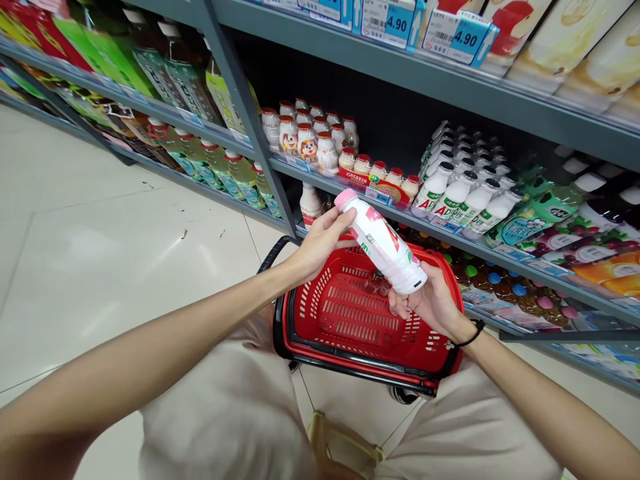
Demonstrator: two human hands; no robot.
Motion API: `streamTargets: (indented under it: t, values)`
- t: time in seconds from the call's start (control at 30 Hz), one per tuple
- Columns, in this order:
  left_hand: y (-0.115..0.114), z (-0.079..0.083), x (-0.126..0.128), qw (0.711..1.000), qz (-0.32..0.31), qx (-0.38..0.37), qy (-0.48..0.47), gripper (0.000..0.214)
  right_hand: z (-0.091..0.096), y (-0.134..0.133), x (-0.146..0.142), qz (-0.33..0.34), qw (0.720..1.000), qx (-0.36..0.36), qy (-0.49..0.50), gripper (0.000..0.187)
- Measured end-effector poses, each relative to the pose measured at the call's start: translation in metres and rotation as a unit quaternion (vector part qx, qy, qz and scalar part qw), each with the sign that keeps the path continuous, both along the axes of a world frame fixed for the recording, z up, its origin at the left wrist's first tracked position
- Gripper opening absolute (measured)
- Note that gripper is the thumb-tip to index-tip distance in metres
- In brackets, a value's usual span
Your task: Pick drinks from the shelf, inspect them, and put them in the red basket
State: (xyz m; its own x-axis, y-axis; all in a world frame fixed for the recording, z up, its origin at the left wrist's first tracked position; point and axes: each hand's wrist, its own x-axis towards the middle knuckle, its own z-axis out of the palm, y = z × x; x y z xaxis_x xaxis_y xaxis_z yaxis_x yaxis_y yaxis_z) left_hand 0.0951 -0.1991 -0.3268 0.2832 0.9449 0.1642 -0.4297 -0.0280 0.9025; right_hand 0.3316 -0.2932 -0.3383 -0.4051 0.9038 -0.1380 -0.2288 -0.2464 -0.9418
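While both hands meet at the centre of the frame, a white bottle (383,244) with a pink cap lies tilted between them, cap toward the upper left. The left hand (320,243) wraps its fingers around the bottle's upper part near the cap; the right hand (429,301) cups the base from below, a dark band at its wrist. Directly beneath sits a red basket (440,347) on the pale floor (100,227). Grey shelves (400,70) of bottled drinks fill the upper right, with price tags (400,20) along the top edge.

Bottle (381,244) above basket (345,337), shelves (400,73) behind.
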Motion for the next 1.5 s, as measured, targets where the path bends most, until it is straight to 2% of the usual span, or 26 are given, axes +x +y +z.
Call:
streamTargets:
  t: [0.3, 0.53, 0.67, 0.8, 0.93, 1.03, 1.17, 1.33, 1.5]
  values:
    - [-0.001, 0.003, 0.000, 0.998, 0.036, 0.036, 0.044, 0.063, 0.005, -0.001, -0.002, -0.003, 0.998, -0.057, 0.041, 0.068]
    - [0.000, 0.002, 0.000, 0.994, 0.063, 0.055, 0.076, 0.064, 0.000, -0.003, -0.002, 0.012, 0.995, -0.076, 0.063, 0.071]
    - [0.002, 0.002, 0.000, 0.995, 0.064, 0.044, 0.066, 0.064, -0.001, -0.002, -0.001, 0.009, 0.997, -0.059, 0.052, 0.075]
    - [0.006, -0.001, 0.000, 0.995, 0.070, 0.024, 0.067, 0.058, 0.000, -0.001, -0.001, 0.011, 1.000, -0.025, -0.010, 0.080]
    - [0.012, -0.004, -0.003, 0.997, 0.068, 0.007, 0.048, 0.054, -0.001, -0.001, -0.001, -0.047, 0.993, 0.056, -0.093, 0.064]
    - [0.015, -0.003, -0.005, 0.997, 0.063, 0.011, 0.038, 0.051, -0.006, -0.005, -0.001, -0.112, 0.971, 0.139, -0.158, 0.052]
    - [0.015, 0.001, -0.008, 0.996, 0.050, 0.049, 0.052, 0.048, -0.009, -0.013, -0.002, -0.146, 0.923, 0.223, -0.276, 0.062]
    - [0.014, 0.001, -0.012, 0.991, 0.045, 0.065, 0.105, 0.041, -0.004, -0.018, -0.004, -0.178, 0.888, 0.232, -0.355, 0.083]
    - [0.019, -0.005, -0.019, 0.961, 0.027, 0.163, 0.224, 0.048, -0.008, -0.016, -0.001, -0.170, 0.815, 0.272, -0.482, 0.085]
